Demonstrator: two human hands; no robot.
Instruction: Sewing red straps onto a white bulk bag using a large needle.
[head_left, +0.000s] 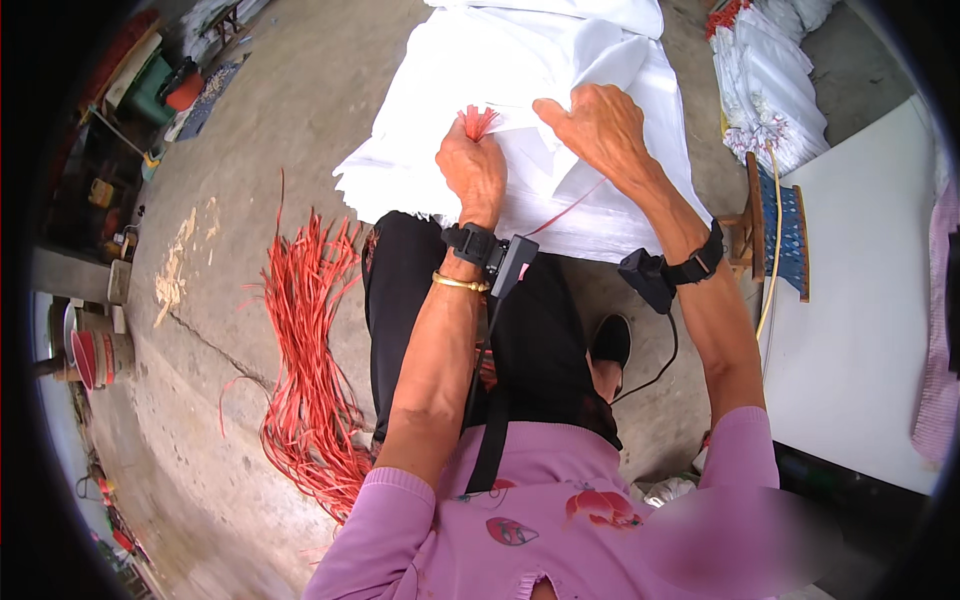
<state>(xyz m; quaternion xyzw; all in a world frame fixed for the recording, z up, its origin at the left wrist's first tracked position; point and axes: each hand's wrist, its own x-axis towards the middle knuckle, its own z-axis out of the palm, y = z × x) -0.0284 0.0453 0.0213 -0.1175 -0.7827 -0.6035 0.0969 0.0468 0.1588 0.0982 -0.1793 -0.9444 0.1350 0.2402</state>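
A narrow gap over the white sacks (430,120) separates the left hand (470,165) from the right hand (597,125), with a thin red strand (568,208) slanting across below. Leftward, a hand could swing out above the concrete floor (215,270), over the red strips (305,370); rightward, the blue woven stool (785,235) and white tabletop (850,290) block a low path

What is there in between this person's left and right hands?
In the head view, white sheeting shows between the left hand and the right hand; red strips poke up from the left hand's grip.
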